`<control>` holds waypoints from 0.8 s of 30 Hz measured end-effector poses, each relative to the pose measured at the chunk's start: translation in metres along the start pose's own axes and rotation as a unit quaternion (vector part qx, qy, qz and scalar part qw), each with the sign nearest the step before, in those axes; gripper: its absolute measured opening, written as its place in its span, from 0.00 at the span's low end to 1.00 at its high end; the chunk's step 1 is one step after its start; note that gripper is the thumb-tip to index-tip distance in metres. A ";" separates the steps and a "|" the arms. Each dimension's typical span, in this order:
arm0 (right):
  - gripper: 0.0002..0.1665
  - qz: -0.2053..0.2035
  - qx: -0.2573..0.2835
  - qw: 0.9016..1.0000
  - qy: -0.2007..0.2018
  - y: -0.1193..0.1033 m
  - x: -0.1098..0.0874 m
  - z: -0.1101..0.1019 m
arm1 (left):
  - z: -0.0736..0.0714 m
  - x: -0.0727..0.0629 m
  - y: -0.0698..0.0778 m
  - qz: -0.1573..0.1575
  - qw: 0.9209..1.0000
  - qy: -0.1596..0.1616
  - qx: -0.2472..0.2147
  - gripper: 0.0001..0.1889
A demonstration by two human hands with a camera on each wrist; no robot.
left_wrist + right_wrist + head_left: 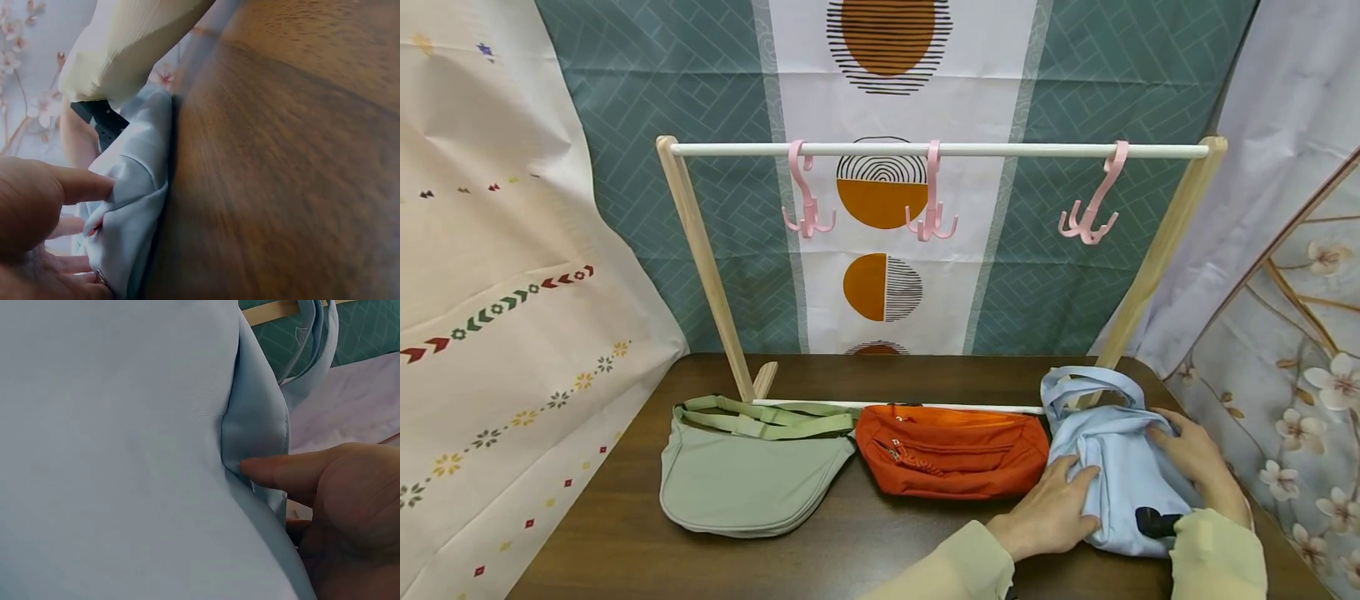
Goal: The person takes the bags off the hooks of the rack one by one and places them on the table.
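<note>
A light blue fabric tote bag [1116, 475] stands slumped at the right end of the table, its handle loop [1108, 375] sticking up at the back. My left hand [1051, 515] touches the bag's left side with thumb and fingers spread; in the left wrist view the thumb reaches the creased cloth. Along the right side, my right hand [1198, 458] grips the bag. The right wrist view shows its thumb pressed on the side fold, the other fingers mostly hidden behind the edge.
An orange-red waist bag [955, 458] and a sage green shoulder bag [748, 487] lie further left on the brown table [602, 533]. Above them runs a white rail [722, 150] on wooden legs, with pink hooks [932, 200] hanging from it. Patterned curtains surround the table.
</note>
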State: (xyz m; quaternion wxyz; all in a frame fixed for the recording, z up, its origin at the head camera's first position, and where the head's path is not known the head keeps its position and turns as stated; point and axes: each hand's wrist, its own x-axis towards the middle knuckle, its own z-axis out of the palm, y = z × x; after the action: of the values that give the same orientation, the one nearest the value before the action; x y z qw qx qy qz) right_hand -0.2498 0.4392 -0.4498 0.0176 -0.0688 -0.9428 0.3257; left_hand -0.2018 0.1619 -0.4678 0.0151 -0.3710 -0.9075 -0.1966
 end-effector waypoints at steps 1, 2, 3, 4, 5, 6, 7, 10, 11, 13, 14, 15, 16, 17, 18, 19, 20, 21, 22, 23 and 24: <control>0.34 -0.005 0.005 1.000 0.005 -0.002 -0.001 -0.001 | -0.001 0.000 -0.001 0.000 1.000 0.000 -0.013 0.33; 0.33 -0.011 0.007 1.000 0.012 -0.004 -0.001 -0.003 | -0.002 0.000 -0.003 -0.001 1.000 0.001 -0.026 0.33; 0.33 -0.017 0.011 1.000 0.016 -0.008 -0.002 -0.006 | -0.005 0.000 -0.004 0.000 0.999 0.002 -0.041 0.33; 0.33 -0.024 0.014 0.999 0.017 -0.012 -0.003 -0.009 | -0.008 0.000 -0.006 0.000 0.999 0.004 -0.054 0.32; 0.32 -0.036 0.009 0.999 0.023 -0.018 -0.004 -0.013 | -0.012 0.000 -0.007 -0.001 0.998 0.005 -0.069 0.32; 0.31 -0.047 0.003 0.998 0.028 -0.024 -0.006 -0.017 | -0.016 0.000 -0.009 -0.001 0.997 0.008 -0.083 0.31; 0.30 -0.058 -0.007 0.998 0.035 -0.031 -0.008 -0.022 | -0.022 0.000 -0.010 0.000 0.995 0.011 -0.096 0.30; 0.27 -0.095 -0.030 0.994 0.049 -0.056 -0.018 -0.035 | -0.044 -0.003 -0.018 0.010 0.991 0.030 -0.127 0.26; 0.26 -0.110 -0.038 0.991 0.061 -0.064 -0.022 -0.038 | -0.053 -0.004 -0.021 0.016 0.990 0.039 -0.137 0.24; 0.25 -0.135 -0.040 0.988 0.069 -0.082 -0.028 -0.041 | -0.070 -0.006 -0.031 0.028 0.986 0.059 -0.152 0.21; 0.24 -0.150 -0.037 0.986 0.070 -0.091 -0.030 -0.041 | -0.079 -0.008 -0.036 0.033 0.984 0.070 -0.160 0.19; 0.23 -0.163 -0.033 0.984 0.064 -0.101 -0.031 -0.040 | -0.088 -0.010 -0.042 0.035 0.982 0.080 -0.169 0.18; 0.22 -0.178 -0.032 0.982 0.062 -0.111 -0.032 -0.038 | -0.097 -0.012 -0.048 0.034 0.979 0.089 -0.179 0.17; 0.21 -0.193 -0.031 0.979 0.060 -0.120 -0.033 -0.036 | -0.105 -0.014 -0.054 0.033 0.977 0.097 -0.187 0.16; 0.20 -0.208 -0.028 0.976 0.054 -0.130 -0.034 -0.032 | -0.113 -0.016 -0.060 0.029 0.975 0.104 -0.195 0.16; 0.19 -0.221 -0.024 0.974 0.049 -0.140 -0.035 -0.028 | -0.120 -0.017 -0.066 0.023 0.972 0.108 -0.207 0.15; 0.18 -0.235 -0.023 0.971 0.046 -0.149 -0.035 -0.023 | -0.128 -0.018 -0.072 0.019 0.969 0.112 -0.218 0.15; 0.17 -0.247 -0.014 0.968 0.038 -0.159 -0.035 -0.018 | -0.135 -0.019 -0.078 0.014 0.967 0.116 -0.226 0.14; 0.17 -0.256 -0.007 0.966 0.031 -0.169 -0.035 -0.013 | -0.142 -0.020 -0.084 0.009 0.966 0.120 -0.230 0.14; 0.17 -0.261 0.004 0.965 0.021 -0.178 -0.034 -0.009 | -0.149 -0.020 -0.090 0.004 0.965 0.124 -0.232 0.14; 0.17 -0.264 0.014 0.964 0.008 -0.187 -0.032 -0.004 | -0.156 -0.020 -0.097 -0.002 0.964 0.130 -0.230 0.14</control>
State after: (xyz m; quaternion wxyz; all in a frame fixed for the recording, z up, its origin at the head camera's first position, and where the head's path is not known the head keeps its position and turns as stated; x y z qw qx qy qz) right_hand -0.2400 0.2919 -0.3308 0.1119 0.1804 -0.9226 0.3221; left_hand -0.2713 0.0285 -0.3605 0.0467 -0.3341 -0.8286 -0.4468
